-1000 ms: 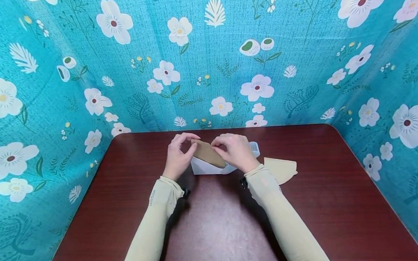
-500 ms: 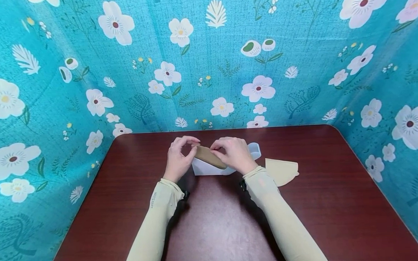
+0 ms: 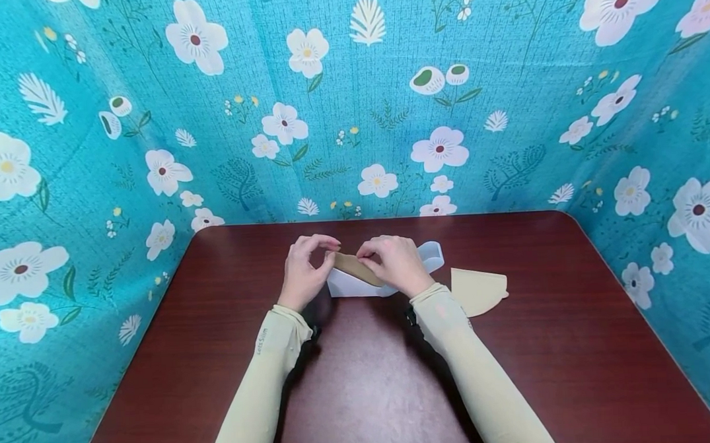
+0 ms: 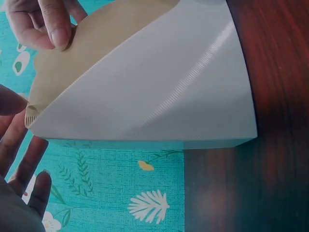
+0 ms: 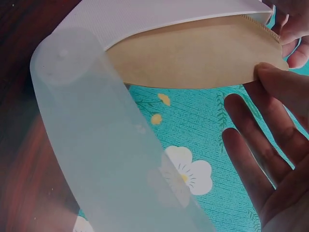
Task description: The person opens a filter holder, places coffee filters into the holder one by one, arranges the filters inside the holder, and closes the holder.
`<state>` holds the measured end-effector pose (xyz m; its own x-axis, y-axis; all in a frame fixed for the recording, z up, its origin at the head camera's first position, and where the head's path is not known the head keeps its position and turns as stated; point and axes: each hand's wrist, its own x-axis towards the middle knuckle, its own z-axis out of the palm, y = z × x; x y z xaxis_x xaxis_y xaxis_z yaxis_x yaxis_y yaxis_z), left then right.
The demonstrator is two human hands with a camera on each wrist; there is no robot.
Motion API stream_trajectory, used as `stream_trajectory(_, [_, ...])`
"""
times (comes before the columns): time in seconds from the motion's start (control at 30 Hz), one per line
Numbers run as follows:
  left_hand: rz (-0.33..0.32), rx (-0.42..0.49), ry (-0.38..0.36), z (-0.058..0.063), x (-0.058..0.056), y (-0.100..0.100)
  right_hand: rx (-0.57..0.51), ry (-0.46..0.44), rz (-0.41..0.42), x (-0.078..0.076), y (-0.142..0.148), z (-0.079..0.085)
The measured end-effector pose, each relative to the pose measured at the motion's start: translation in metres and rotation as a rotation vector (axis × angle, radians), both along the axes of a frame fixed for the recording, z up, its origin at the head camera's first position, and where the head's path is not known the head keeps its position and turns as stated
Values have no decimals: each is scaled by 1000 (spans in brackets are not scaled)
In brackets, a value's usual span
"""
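Looks like tucking brown filters [image 3: 354, 268] into the white holder [image 3: 352, 287], near the table's [image 3: 361, 373] 12 o'clock. Right hand [image 3: 401, 262] pinches them at 1 o'clock (left hand [image 3: 304, 273], seemingly, at 10); next probably wants an even push down.

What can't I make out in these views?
Left wrist: lower part of the paper, hidden by the box.
Left wrist: part of the left grip, cut by the left edge.
Right wrist: end of the lid, cut by the bottom edge.
Head: whether the cream sheet is layered, too small to tell.
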<state>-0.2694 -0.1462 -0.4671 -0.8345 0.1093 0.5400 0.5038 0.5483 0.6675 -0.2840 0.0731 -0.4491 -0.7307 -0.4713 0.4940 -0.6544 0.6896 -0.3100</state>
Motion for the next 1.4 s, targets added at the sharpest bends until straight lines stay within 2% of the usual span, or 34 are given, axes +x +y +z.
stream_trajectory(0.4, [22, -55, 19, -8, 1, 0, 19, -31, 6, -1, -5, -2])
stream_trajectory(0.7, [36, -101, 4, -14, 2, 1, 42, -81, -3, -2, -8, -7])
stream_trajectory(1.4, [45, -104, -9, -16, 4, 3, 33, -56, -49, -6, -10, -14])
